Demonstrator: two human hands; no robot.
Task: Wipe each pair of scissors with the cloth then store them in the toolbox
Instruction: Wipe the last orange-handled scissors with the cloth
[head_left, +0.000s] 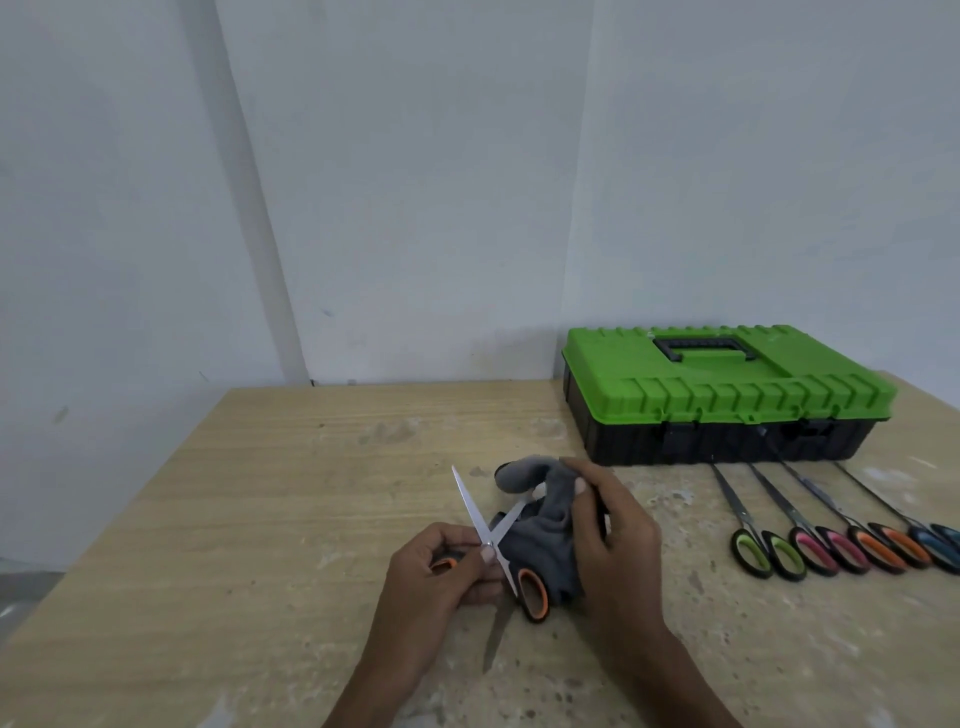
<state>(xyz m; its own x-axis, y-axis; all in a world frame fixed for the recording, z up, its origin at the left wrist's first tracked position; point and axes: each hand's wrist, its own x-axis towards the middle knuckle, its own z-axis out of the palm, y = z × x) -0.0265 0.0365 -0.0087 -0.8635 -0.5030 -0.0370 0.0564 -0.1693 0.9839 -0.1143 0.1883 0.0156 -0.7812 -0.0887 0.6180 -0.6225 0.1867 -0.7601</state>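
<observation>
Left hand (448, 567), right hand (610, 538) and forearms are bare.

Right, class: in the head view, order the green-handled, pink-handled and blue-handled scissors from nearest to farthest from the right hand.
1. Green-handled scissors, left end of the row, closest to the right hand.
2. Pink-handled scissors, next along to the right.
3. Blue-handled scissors, right end, at the frame edge.

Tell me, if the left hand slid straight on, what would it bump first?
Probably the grey cloth bunched in the right hand, just past the orange-handled scissors that the left hand holds, though depth is unclear.
</observation>
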